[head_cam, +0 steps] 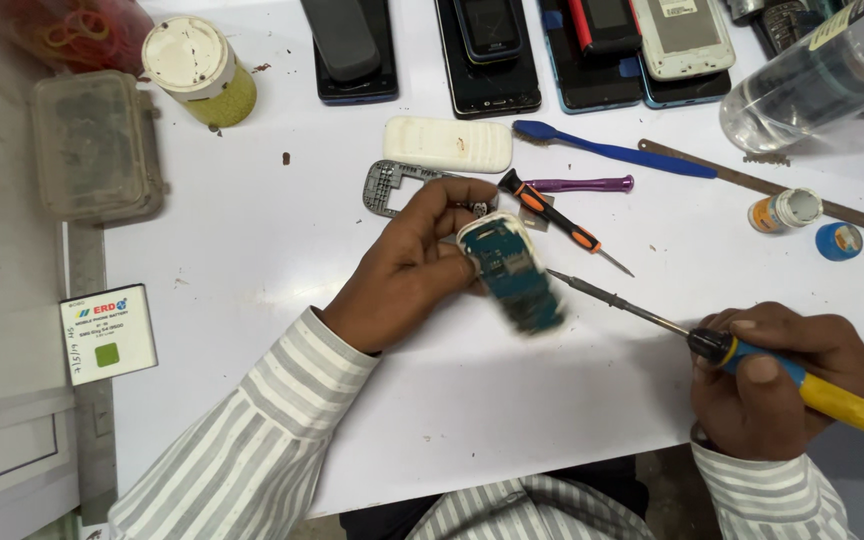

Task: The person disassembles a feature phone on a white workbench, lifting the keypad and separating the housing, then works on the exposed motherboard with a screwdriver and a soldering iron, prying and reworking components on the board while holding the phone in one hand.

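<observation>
My left hand (414, 262) grips a small phone body with a blue-green circuit board (512, 272) showing, held tilted above the white table (252, 240); the board is blurred. My right hand (782, 375) is closed around the yellow and blue handle of a soldering iron (822, 392). Its thin metal tip (560, 277) reaches left to just beside the board's right edge. Behind my left hand lie a grey phone frame (384, 186) and a white phone cover (448, 143).
An orange-black screwdriver (552, 215), a purple tool (580, 184), a blue toothbrush (607, 150) and a long metal strip (752, 180) lie right of centre. Several phones (492, 45) line the far edge. A clear bottle (812, 75), small pots (786, 209), a capped jar (197, 70), plastic box (97, 145) and battery pack (108, 333) surround.
</observation>
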`<action>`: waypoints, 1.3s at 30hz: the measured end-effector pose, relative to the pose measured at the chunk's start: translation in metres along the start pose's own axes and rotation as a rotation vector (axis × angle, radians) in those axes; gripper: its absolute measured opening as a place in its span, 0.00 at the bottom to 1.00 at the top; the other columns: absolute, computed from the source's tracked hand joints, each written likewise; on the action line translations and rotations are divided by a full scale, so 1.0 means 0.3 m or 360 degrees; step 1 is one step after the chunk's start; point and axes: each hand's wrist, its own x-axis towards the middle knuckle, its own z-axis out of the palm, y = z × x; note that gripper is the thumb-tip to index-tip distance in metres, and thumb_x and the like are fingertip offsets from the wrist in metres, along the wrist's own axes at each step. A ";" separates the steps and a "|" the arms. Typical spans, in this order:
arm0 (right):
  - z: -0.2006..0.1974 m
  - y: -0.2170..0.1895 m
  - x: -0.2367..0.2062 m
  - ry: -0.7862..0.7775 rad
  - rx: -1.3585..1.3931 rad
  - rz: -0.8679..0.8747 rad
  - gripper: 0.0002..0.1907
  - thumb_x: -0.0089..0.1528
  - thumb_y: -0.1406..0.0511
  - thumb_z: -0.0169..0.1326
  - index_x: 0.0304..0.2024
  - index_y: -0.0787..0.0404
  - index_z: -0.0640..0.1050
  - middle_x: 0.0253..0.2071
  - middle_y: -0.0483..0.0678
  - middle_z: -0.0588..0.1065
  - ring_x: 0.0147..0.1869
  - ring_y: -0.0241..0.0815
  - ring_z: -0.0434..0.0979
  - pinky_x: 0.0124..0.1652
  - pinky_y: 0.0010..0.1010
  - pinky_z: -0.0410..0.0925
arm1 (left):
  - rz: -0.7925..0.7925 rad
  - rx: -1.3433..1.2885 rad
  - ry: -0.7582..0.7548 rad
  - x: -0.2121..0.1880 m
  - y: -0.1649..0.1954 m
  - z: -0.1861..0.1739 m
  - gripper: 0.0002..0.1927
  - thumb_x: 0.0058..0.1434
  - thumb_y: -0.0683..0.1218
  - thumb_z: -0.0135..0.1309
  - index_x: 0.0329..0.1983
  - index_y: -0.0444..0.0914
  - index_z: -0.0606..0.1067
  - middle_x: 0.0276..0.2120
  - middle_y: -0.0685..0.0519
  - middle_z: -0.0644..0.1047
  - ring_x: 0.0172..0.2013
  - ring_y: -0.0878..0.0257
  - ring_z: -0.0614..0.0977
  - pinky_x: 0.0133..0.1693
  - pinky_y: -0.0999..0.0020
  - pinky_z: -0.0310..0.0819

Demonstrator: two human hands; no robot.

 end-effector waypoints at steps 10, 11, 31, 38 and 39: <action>0.009 0.007 0.014 -0.0104 -0.0012 -0.0057 0.16 0.71 0.59 0.59 0.44 0.66 0.71 0.30 0.55 0.77 0.29 0.37 0.80 0.33 0.25 0.76 | -0.0118 0.0513 0.0289 -0.006 -0.002 0.045 0.18 0.62 0.39 0.56 0.55 0.32 0.70 0.38 0.51 0.79 0.35 0.71 0.80 0.39 0.76 0.77; 0.009 0.009 0.015 -0.0127 -0.0037 -0.0072 0.17 0.71 0.59 0.59 0.44 0.66 0.71 0.30 0.56 0.77 0.29 0.37 0.80 0.32 0.25 0.75 | -0.0096 0.0529 0.0256 -0.007 0.004 0.046 0.17 0.63 0.40 0.56 0.55 0.32 0.71 0.38 0.51 0.79 0.36 0.71 0.80 0.41 0.76 0.78; 0.027 0.008 0.004 -0.0156 -0.0385 -0.0124 0.17 0.70 0.58 0.60 0.41 0.67 0.74 0.27 0.54 0.78 0.25 0.34 0.78 0.29 0.22 0.72 | 0.0538 0.1616 0.0121 -0.054 0.042 0.069 0.28 0.49 0.37 0.60 0.57 0.34 0.75 0.47 0.43 0.76 0.46 0.46 0.81 0.48 0.58 0.78; 0.028 0.004 0.009 -0.0179 -0.0406 -0.0137 0.18 0.70 0.57 0.60 0.41 0.67 0.74 0.26 0.53 0.77 0.25 0.34 0.78 0.29 0.22 0.72 | 0.0223 0.1694 0.0097 -0.051 0.086 0.086 0.31 0.47 0.44 0.66 0.55 0.33 0.73 0.50 0.43 0.73 0.42 0.46 0.82 0.44 0.56 0.78; 0.027 0.007 0.010 -0.0179 -0.0401 -0.0144 0.18 0.70 0.57 0.60 0.41 0.67 0.74 0.26 0.52 0.77 0.24 0.34 0.78 0.29 0.21 0.72 | 0.0189 0.1681 0.0063 -0.052 0.092 0.084 0.32 0.46 0.45 0.66 0.55 0.33 0.72 0.51 0.43 0.73 0.43 0.46 0.82 0.45 0.57 0.78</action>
